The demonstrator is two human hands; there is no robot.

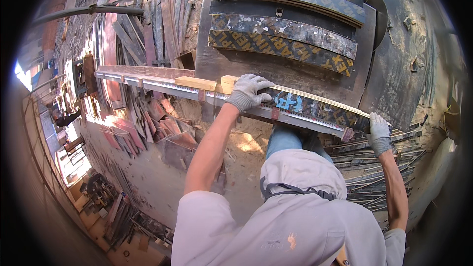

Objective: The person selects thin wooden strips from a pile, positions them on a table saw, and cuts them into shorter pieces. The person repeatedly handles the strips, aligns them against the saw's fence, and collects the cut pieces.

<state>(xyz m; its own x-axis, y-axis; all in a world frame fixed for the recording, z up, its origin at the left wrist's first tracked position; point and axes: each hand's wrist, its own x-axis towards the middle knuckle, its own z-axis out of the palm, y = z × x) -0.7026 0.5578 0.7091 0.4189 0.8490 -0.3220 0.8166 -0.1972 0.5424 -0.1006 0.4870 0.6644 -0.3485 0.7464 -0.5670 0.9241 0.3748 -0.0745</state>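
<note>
A black plywood strip (340,110) with layered pale edges, gold marks and a blue paint patch lies along the near side of the dark worktable (290,75). My gloved left hand (249,91) is closed over its left end, beside a pale wood block (227,83). At the strip's right end, my gloved right hand (380,135) grips the corner, thumb side up. Just below the strip runs a long metal rail (170,90) with a measuring scale, extending far left. Another pale wood piece (195,83) rests on that rail.
Several plywood strips (283,51) lie across the worktable's far part. A dark round disc (378,22) stands at its right side. Long boards (167,15) and reddish offcuts (125,133) cover the ground at left. Thin strips (374,162) are piled below my right hand.
</note>
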